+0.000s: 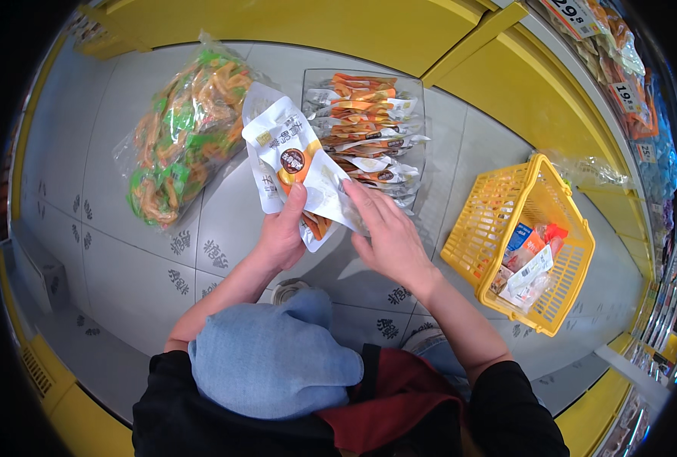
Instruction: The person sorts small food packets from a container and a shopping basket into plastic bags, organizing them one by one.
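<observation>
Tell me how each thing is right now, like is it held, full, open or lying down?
left hand: gripping a stack of white snack packets
right hand: fingers flat on the stack's edge
clear tray: on the floor, filled with packets
big clear bag: lying on the floor, stuffed with green and orange packets
yellow basket: on the floor, tilted, a few packets inside

One yellow basket [498, 221] stands on the floor. One large clear bag of green and orange snacks [182, 137]. One clear tray of small packets [373, 126], too many to count. Two hands.
</observation>
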Motion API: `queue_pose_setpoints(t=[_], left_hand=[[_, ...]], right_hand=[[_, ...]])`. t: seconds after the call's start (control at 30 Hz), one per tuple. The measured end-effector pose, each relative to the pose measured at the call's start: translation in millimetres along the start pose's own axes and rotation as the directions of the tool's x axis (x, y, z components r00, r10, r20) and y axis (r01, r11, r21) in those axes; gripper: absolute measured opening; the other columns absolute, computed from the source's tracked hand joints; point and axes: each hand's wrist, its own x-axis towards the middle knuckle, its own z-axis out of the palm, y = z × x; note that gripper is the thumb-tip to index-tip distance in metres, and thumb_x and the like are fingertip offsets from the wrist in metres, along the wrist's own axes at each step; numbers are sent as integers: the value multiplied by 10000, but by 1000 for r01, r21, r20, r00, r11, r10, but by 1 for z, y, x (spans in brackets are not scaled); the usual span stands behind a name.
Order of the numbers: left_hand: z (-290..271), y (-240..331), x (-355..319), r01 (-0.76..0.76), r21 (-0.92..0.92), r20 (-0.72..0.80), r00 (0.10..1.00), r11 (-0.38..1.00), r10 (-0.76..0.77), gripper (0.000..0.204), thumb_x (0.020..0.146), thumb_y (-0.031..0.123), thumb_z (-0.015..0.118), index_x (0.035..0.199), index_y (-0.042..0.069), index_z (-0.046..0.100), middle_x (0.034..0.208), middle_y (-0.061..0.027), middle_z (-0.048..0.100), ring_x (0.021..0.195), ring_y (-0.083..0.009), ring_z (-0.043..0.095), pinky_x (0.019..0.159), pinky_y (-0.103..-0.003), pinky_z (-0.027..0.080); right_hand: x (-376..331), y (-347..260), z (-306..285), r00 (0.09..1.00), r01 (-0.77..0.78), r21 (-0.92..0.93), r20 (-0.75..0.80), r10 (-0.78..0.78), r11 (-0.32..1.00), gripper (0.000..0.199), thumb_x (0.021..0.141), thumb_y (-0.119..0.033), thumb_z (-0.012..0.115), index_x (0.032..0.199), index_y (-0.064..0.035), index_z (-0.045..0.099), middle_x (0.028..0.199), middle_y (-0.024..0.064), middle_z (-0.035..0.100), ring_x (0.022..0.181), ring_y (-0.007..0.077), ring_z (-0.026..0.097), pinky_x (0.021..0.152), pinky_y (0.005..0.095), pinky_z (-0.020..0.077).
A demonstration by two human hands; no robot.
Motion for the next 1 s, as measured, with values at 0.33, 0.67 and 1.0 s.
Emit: queue_pose_setpoints(t=[0.33,0.67,1.0], left_hand=[[-21,42,19,-180,71,-122,975,981,187,511,1018,367,461,1374,9,384,1253,-231,571,1102,-319,628,929,-432,531],[-25,38,20,-195,93,-112,972,976,205,543,1021,394,441,1393,6,367,1275,-242,565,1040,-292,654,959,-414,502],[-17,33,25,-177,32,-169,969,984,180,440,1016,294,498,1362,40,403,1247,-144,584,1105,-234,635,947,-382,534]], right_hand=[[21,42,-71,993,86,-378,105,-50,922,225,857,-122,645,1078,-102,677,965,68,650,951,258,611,804,400,502],[55,48,-3,963,267,-457,102,-249,848,102,755,-79,627,849,-64,663,884,53,597,901,228,611,787,373,501],[67,73,37,843,480,-385,-46,-536,788,118,721,-94,611,837,-108,626,805,-2,521,833,181,533,750,318,425]])
